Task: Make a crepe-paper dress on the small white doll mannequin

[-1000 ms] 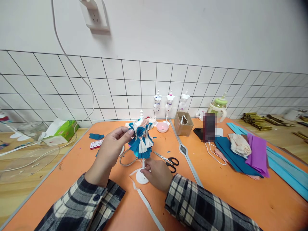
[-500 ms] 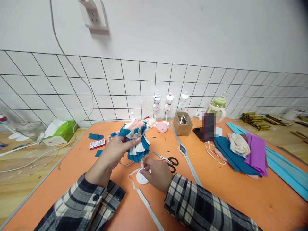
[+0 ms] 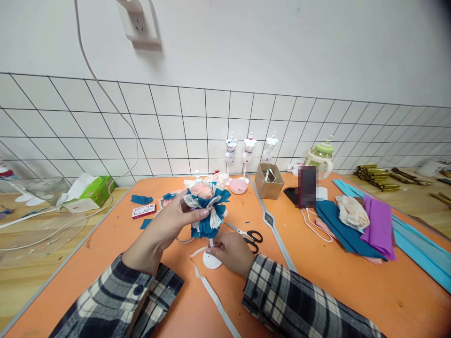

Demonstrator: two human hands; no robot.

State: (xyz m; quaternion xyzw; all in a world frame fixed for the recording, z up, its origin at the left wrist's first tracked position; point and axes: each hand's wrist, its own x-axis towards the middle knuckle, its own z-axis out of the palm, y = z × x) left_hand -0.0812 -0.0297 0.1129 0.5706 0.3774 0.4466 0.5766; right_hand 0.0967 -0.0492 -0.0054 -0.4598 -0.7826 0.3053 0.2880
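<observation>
A small mannequin dressed in ruffled blue, white and pink crepe paper (image 3: 210, 220) stands on a round white base (image 3: 212, 261) at the middle of the table. My left hand (image 3: 179, 213) pinches the paper ruffles from the left, thumb in front and fingers behind. Low on the right, my right hand (image 3: 230, 251) has its fingers closed round the thin white stand post, just above the base. Black-handled scissors (image 3: 253, 236) lie open just beyond my right hand. A narrow white strip (image 3: 214, 298) runs from beside the base toward me.
Behind stand several small white mannequins (image 3: 249, 148), a pink bowl (image 3: 238, 186) and a cardboard box (image 3: 268, 183). Folded crepe paper (image 3: 347, 230) lies right, near a blurred phone (image 3: 307, 187). A red-white box (image 3: 143, 211) and blue scraps (image 3: 141, 199) lie left.
The ruffled paper dress has turned and shifted slightly right, with its top now tipped less to the left. My left hand moved with it; my right hand sits slightly closer round the post.
</observation>
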